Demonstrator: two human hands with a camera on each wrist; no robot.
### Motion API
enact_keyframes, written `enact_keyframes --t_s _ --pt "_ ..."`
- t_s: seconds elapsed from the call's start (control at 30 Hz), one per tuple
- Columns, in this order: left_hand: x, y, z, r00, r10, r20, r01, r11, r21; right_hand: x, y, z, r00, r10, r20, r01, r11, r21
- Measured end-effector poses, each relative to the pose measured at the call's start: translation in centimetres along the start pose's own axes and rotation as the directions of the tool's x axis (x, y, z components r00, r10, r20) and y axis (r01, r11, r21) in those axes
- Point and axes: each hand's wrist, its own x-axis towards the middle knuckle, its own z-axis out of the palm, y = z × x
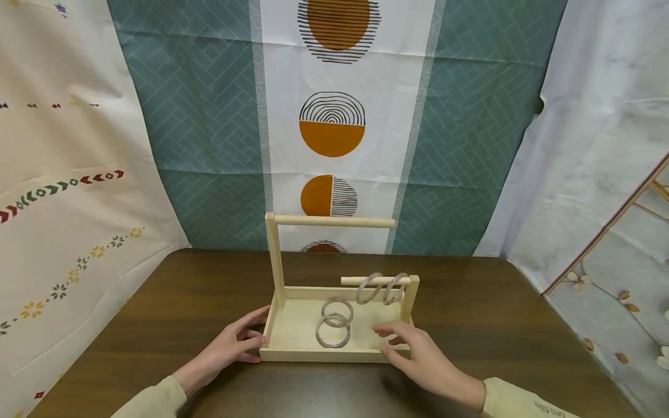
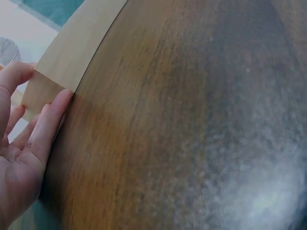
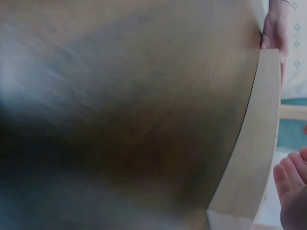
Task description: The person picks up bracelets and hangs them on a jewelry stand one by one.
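A light wooden tray (image 1: 298, 356) stands on the table with a tall post and bar (image 1: 334, 222) at its left and a short post and bar (image 1: 350, 280) at its right. Two greyish translucent rings (image 1: 369, 288) hang on the short bar. Two more rings (image 1: 333, 346) lie overlapping on the tray floor. My left hand (image 1: 235, 342) touches the tray's left side near the front corner; in the left wrist view its fingers (image 2: 45, 129) lie fairly straight against the wood. My right hand (image 1: 418, 354) is over the tray's front right part, fingers loosely bent, nothing between them.
The dark brown table (image 1: 209, 278) spreads around the tray. Behind it hangs a teal and white cloth (image 1: 209, 116) with orange circles. Patterned fabric (image 1: 68, 203) borders the left, and a pale floral cloth (image 1: 590, 232) borders the right.
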Motion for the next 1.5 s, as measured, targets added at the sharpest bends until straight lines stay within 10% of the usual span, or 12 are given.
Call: enact_keyframes --t_s 0.57,1.5 --pt "0.0 -0.2 -0.1 1.000 0.014 0.011 -0.014 1.000 0.000 6.4 -1.5 2.8 0.942 -0.050 0.332 0.089 0.991 -0.104" --pt "-0.1 -0.4 -0.1 0.999 0.050 0.021 -0.049 0.999 -0.016 11.3 -3.0 6.8 0.916 -0.054 0.398 0.124 0.980 -0.152"
